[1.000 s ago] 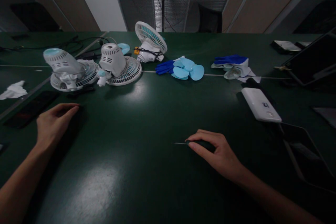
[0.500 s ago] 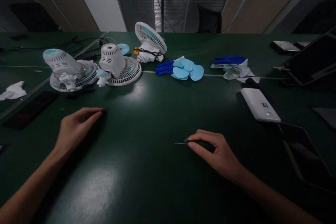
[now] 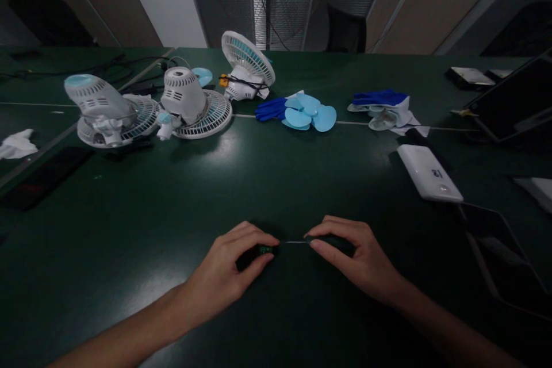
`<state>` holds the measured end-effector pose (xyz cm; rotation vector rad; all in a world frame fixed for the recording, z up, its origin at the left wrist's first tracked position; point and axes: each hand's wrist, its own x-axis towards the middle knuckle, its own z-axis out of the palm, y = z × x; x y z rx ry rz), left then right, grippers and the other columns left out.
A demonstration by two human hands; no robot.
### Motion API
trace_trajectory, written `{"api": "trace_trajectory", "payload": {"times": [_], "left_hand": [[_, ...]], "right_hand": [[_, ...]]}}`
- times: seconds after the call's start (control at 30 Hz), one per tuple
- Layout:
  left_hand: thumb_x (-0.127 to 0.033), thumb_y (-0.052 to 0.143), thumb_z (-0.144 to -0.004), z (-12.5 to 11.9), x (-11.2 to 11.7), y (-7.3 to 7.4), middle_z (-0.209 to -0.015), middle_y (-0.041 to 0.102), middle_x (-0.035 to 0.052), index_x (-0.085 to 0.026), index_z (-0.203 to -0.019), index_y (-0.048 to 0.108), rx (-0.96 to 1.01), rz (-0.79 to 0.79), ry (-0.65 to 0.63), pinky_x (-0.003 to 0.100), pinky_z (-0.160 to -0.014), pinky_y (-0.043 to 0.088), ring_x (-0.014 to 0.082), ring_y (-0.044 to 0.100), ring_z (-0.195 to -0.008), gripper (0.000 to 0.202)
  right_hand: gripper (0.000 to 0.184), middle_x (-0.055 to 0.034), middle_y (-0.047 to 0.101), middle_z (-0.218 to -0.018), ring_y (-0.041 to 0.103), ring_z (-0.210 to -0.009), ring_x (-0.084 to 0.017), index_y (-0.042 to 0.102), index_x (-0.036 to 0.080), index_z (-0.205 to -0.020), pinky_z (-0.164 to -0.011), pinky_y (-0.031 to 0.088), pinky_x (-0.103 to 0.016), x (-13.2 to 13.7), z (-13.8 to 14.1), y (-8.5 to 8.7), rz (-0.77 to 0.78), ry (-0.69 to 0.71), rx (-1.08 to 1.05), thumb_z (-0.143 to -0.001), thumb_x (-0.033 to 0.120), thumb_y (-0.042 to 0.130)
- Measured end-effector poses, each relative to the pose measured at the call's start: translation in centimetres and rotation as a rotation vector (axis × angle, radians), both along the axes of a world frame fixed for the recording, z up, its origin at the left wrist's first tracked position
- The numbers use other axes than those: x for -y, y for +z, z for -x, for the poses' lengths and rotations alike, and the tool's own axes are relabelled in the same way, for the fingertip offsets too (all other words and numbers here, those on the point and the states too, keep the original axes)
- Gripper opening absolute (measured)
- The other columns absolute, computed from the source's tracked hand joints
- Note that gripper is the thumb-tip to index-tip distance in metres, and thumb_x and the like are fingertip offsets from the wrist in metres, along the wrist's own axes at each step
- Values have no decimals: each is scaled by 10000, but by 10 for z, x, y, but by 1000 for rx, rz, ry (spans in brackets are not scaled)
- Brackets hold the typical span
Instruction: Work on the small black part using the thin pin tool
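Observation:
A screwdriver with a dark handle and a thin metal shaft lies low over the green tabletop. Fingers and thumb of my right hand are closed round its handle, the shaft pointing left. Facing it, my left hand has thumb and fingers curled round a small green object, mostly hidden by the fingers. The fingertips of that hand are right by the tip of the shaft; whether they touch it I cannot tell.
Two white fans rest face down at left, another fan behind. Light-blue blades lie by a blue glove. More gloves, a white device and a dark tablet-like panel are at right.
My left hand has moved right and nearer to me, from the left of the table to the screwdriver's tip. My right hand and the screwdriver have hardly moved.

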<state>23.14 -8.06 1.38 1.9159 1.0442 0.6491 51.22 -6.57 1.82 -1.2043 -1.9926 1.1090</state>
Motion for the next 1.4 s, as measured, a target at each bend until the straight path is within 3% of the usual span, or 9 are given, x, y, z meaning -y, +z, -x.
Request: {"api": "trace_trajectory", "payload": {"times": [0.4,1.2,1.4], "left_hand": [[-191,552,-992,5,2,-12,-1139,644,55,-301,-1357,573,-44,-1,-46,284,-797,542,157,633,-939,383],[-214,575,-997,5,2,-13,-1200,651,58,-310,-1376,556,-25,19,-49,310,-876,563,171,649,-1031,391],[-198,584,-990,6,2,-13,-1173,648,45,-310,-1375,553,-35,12,-55,286,-839,555,152,652,-990,402]], "right_hand": [[142,-29,712,-861,675,-755,-172,746,212,-1060,-677,497,-304,4,2,-2,-113,91,72,-997,283,640],[142,-28,705,-906,673,-779,-169,730,211,-1098,-694,487,-312,6,2,-5,-141,128,102,-1002,279,650],[131,-21,697,-880,663,-756,-158,728,199,-1088,-682,481,-298,6,3,-4,-172,115,67,-998,242,644]]}}
